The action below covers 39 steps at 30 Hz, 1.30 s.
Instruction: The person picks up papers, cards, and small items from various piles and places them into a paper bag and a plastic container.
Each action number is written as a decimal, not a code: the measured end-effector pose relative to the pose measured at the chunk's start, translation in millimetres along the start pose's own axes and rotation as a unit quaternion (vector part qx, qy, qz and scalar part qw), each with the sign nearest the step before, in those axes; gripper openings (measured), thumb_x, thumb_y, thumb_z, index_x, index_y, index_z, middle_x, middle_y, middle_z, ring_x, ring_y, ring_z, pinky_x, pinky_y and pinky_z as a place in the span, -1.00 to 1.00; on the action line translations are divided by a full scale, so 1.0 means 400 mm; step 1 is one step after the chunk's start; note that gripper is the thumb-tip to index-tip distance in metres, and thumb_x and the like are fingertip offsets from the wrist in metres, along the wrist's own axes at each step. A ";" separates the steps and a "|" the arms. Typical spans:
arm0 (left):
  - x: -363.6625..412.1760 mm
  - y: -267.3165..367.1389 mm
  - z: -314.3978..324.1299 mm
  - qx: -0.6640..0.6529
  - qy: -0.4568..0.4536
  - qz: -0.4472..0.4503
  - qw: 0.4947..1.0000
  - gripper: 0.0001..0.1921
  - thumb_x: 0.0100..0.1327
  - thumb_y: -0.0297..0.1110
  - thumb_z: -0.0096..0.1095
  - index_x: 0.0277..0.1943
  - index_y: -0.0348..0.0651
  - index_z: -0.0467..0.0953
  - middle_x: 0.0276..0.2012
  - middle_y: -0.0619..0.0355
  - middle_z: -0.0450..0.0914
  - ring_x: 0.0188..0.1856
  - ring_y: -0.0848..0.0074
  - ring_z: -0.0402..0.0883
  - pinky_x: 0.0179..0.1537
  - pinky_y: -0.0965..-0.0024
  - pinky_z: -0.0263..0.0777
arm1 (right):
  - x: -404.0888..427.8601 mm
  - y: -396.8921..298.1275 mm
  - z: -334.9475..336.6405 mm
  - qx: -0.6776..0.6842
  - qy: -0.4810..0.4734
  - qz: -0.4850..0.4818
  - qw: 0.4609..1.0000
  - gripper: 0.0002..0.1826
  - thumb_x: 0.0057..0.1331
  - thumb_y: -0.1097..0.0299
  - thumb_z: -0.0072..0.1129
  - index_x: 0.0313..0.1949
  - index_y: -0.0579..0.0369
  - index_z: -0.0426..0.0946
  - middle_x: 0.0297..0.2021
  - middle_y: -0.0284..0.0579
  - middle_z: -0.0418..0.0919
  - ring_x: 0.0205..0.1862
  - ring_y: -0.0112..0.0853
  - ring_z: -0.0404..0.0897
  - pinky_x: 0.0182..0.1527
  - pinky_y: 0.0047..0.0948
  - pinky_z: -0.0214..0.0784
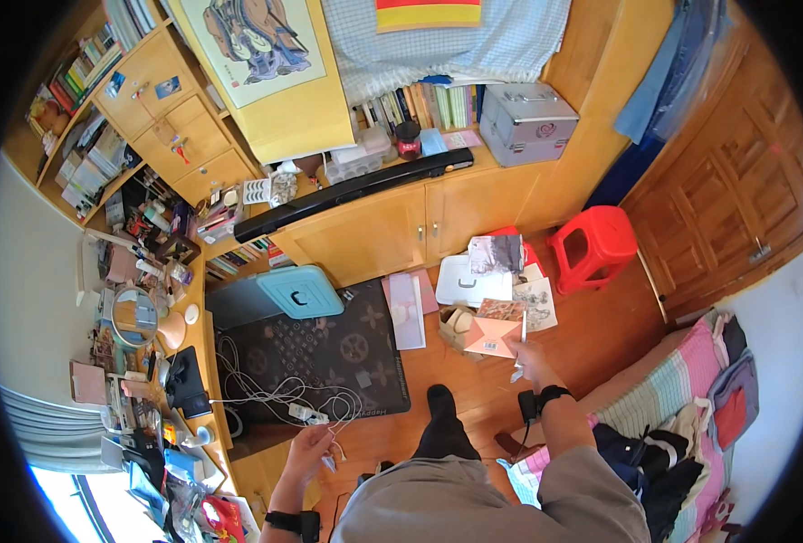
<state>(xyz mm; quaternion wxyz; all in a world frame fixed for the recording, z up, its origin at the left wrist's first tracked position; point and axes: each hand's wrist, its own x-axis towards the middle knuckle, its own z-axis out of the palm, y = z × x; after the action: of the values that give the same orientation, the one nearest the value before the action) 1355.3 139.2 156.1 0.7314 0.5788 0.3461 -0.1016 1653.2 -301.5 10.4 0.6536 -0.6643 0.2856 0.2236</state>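
Note:
My right hand (529, 360) grips the edge of a pinkish-orange booklet (495, 337) with a printed code on its back, held above the floor over an open cardboard box (457, 326). Small pale scraps hang below that hand. My left hand (312, 444) is at the lower left, its fingers pinched on a white cable (339, 429); a small clear piece shows under the fingers. Just above it is a white power strip (306, 413), with tangled cables spread over a dark patterned mat (306, 346). Each wrist wears a black band with a small device.
A white lidded case (469, 290), a plastic-wrapped packet (496, 254) and a drawing sheet (541, 305) lie on the floor. A red plastic stool (602, 234) stands near the door. On the left runs a cluttered desk (198, 339); a bed with clothes (687, 407) is at right.

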 end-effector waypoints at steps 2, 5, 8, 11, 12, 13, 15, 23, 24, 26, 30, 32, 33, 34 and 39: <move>0.026 0.051 0.043 0.023 0.006 -0.006 1.000 -0.74 0.38 -0.44 0.22 0.08 -0.27 0.51 -0.26 0.20 0.64 -0.33 0.67 0.58 -0.32 0.56 0.42 | 0.103 0.016 -0.075 -0.087 0.074 0.013 0.993 -0.65 0.23 0.08 0.36 -0.33 0.16 0.62 -0.43 -0.20 0.57 -0.53 -0.44 0.50 -0.56 -0.34 0.23; 0.043 0.109 0.092 0.021 0.020 -0.010 1.000 -0.74 0.38 -0.44 0.23 0.09 -0.27 0.52 -0.27 0.22 0.64 -0.32 0.67 0.58 -0.32 0.55 0.42 | 0.135 -0.019 -0.049 -0.253 0.051 -0.054 0.965 -0.57 0.27 -0.03 0.28 -0.31 0.17 0.58 -0.50 -0.15 0.56 -0.60 -0.40 0.49 -0.61 -0.33 0.21; 0.102 0.116 0.115 0.077 0.008 0.021 0.997 -0.70 0.35 -0.41 0.27 0.11 -0.26 0.52 -0.25 0.19 0.66 -0.29 0.65 0.59 -0.27 0.54 0.45 | 0.137 -0.020 0.062 -0.349 -0.007 -0.040 0.936 -0.50 0.35 -0.11 0.14 -0.34 0.18 0.57 -0.58 -0.12 0.56 -0.59 -0.33 0.58 -0.55 -0.28 0.37; 0.145 0.100 0.130 0.147 0.023 0.047 0.988 -0.66 0.32 -0.39 0.33 0.11 -0.28 0.53 -0.24 0.18 0.67 -0.26 0.65 0.60 -0.22 0.55 0.45 | -0.058 -0.141 0.258 -0.484 -0.236 -0.174 0.825 -0.51 0.32 -0.13 0.15 -0.27 0.12 0.61 -0.49 -0.04 0.64 -0.46 -0.18 0.64 -0.39 -0.15 0.44; 0.148 0.122 0.156 0.146 0.021 0.043 0.988 -0.66 0.32 -0.39 0.33 0.11 -0.28 0.53 -0.24 0.18 0.67 -0.26 0.65 0.60 -0.22 0.55 0.45 | -0.100 -0.143 0.314 -0.526 -0.289 -0.190 0.777 -0.53 0.31 -0.13 0.15 -0.25 0.09 0.62 -0.44 0.01 0.66 -0.40 -0.12 0.66 -0.34 -0.11 0.45; 0.150 0.157 0.191 0.203 0.027 0.087 0.975 -0.64 0.31 -0.37 0.34 0.12 -0.30 0.53 -0.24 0.18 0.67 -0.26 0.65 0.60 -0.20 0.56 0.45 | -0.129 -0.119 0.361 -0.491 -0.355 -0.257 0.753 -0.56 0.31 -0.12 0.14 -0.25 0.05 0.62 -0.43 0.03 0.65 -0.36 -0.04 0.65 -0.31 -0.10 0.45; 0.141 0.186 0.232 0.251 0.057 0.127 0.958 -0.61 0.30 -0.36 0.36 0.13 -0.32 0.53 -0.24 0.18 0.67 -0.25 0.66 0.60 -0.18 0.56 0.45 | -0.271 -0.171 0.469 -0.460 -0.363 -0.360 0.727 -0.66 0.33 0.03 0.17 -0.21 0.05 0.60 -0.41 0.05 0.65 -0.35 0.01 0.64 -0.31 -0.06 0.45; 0.056 0.231 0.189 -0.023 0.170 0.167 0.971 -0.76 0.44 -0.29 0.17 -0.14 -0.33 0.62 -0.42 0.21 0.64 -0.38 0.69 0.55 -0.31 0.58 0.45 | -0.475 -0.221 0.681 -0.408 -0.495 -0.399 0.655 -0.74 0.36 0.14 0.17 -0.14 0.04 0.63 -0.35 0.11 0.65 -0.32 -0.03 0.67 -0.31 -0.16 0.47; 0.030 0.232 0.166 -0.070 0.210 0.175 0.959 -0.74 0.47 -0.27 0.12 -0.17 -0.32 0.60 -0.43 0.21 0.63 -0.39 0.68 0.57 -0.31 0.57 0.46 | -0.516 -0.255 0.686 -0.405 -0.494 -0.403 0.656 -0.72 0.37 0.12 0.15 -0.19 0.08 0.62 -0.42 0.09 0.65 -0.38 -0.03 0.67 -0.35 -0.14 0.45; 0.004 0.208 0.094 -0.167 0.263 0.182 0.933 -0.69 0.52 -0.20 0.01 -0.18 -0.29 0.56 -0.42 0.19 0.63 -0.39 0.60 0.63 -0.33 0.53 0.52 | -0.513 -0.254 0.695 -0.392 -0.518 -0.333 0.683 -0.64 0.41 0.06 0.10 -0.28 0.13 0.61 -0.53 -0.02 0.64 -0.49 -0.16 0.64 -0.45 -0.21 0.41; -0.079 0.158 -0.021 -0.373 0.243 0.215 0.869 -0.67 0.50 -0.11 0.03 -0.15 -0.26 0.50 -0.39 0.16 0.62 -0.39 0.54 0.67 -0.34 0.49 0.59 | -0.493 -0.219 0.757 -0.269 -0.535 -0.089 0.795 -0.49 0.48 -0.06 -0.03 -0.51 0.06 0.48 -0.74 -0.31 0.36 -0.73 -0.54 0.36 -0.67 -0.53 0.12; -0.114 0.122 -0.053 -0.419 0.250 0.224 0.844 -0.67 0.50 -0.11 0.04 -0.16 -0.25 0.49 -0.41 0.16 0.61 -0.40 0.54 0.67 -0.35 0.50 0.59 | -0.512 -0.217 0.805 -0.189 -0.480 -0.019 0.857 -0.46 0.48 -0.07 -0.03 -0.62 -0.04 0.33 -0.78 -0.37 0.21 -0.79 -0.57 0.20 -0.71 -0.56 -0.02; -0.134 0.106 -0.064 -0.452 0.238 0.225 0.830 -0.67 0.49 -0.10 0.04 -0.16 -0.25 0.47 -0.42 0.17 0.60 -0.41 0.55 0.66 -0.37 0.51 0.59 | -0.534 -0.225 0.834 -0.163 -0.438 0.027 0.884 -0.50 0.48 -0.05 -0.02 -0.59 -0.07 0.34 -0.80 -0.38 0.20 -0.80 -0.56 0.20 -0.72 -0.56 -0.05; -0.155 0.097 -0.076 -0.479 0.232 0.226 0.816 -0.67 0.48 -0.09 0.06 -0.16 -0.24 0.45 -0.44 0.17 0.58 -0.42 0.55 0.67 -0.40 0.54 0.59 | -0.530 -0.228 0.854 -0.140 -0.470 0.061 0.870 -0.61 0.44 0.03 0.07 -0.50 -0.07 0.37 -0.74 -0.37 0.26 -0.75 -0.55 0.25 -0.69 -0.55 0.02; -0.196 0.015 -0.127 -0.550 0.252 0.218 0.766 -0.67 0.48 -0.07 0.03 -0.13 -0.22 0.44 -0.45 0.18 0.59 -0.40 0.55 0.69 -0.39 0.59 0.62 | -0.611 -0.187 0.931 -0.114 -0.504 0.095 0.851 -0.76 0.26 0.47 0.29 -0.19 -0.04 0.38 -0.49 -0.29 0.42 -0.52 -0.48 0.43 -0.48 -0.48 0.28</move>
<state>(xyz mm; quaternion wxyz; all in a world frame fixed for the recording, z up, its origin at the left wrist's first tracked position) 1280.9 167.9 205.1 0.8135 0.1417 0.3788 0.4179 1551.7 89.5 212.7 0.6027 -0.5002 -0.0487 0.6198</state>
